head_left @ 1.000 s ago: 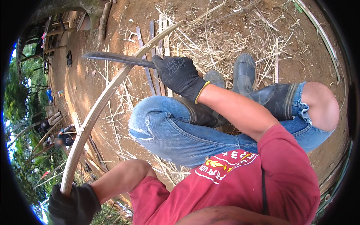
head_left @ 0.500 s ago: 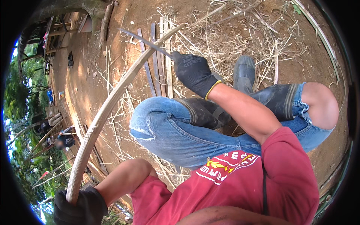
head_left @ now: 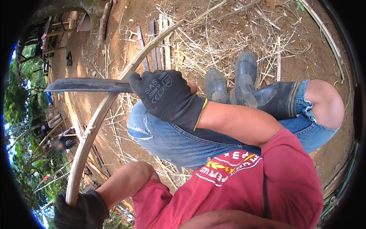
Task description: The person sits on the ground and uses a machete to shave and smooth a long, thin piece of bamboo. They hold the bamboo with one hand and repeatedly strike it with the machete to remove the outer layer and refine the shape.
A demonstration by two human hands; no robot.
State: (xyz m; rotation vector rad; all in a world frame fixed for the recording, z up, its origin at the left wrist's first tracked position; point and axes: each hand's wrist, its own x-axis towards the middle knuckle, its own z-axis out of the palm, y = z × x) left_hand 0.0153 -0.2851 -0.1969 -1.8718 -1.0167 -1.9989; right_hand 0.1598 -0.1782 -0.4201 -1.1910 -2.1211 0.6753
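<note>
In a black glove, my left hand [head_left: 82, 212] is closed round the lower end of a long, pale, split wooden pole [head_left: 88, 139]. The pole slants up and away, its tapered far end beyond my knee. My right hand [head_left: 164, 95], also gloved in black, grips a machete [head_left: 85, 85] with a dark, broad blade; its handle is hidden in the fist. The blade lies across the pole near its middle, pointing left. I cannot tell whether the edge bites into the wood. My right fist is above my bent left knee, in torn jeans.
Several flat strips [head_left: 153, 47] lie on the dirt ahead, beside scattered pale shavings [head_left: 225, 44]. My rubber boots [head_left: 246, 72] rest on the ground. A long pole [head_left: 324, 32] runs along the far right. A person [head_left: 65, 142] is at the left, in the distance.
My right hand has brought the machete back along the pole, toward me and left, from near the far end to the middle. My left hand keeps its grip almost unmoved.
</note>
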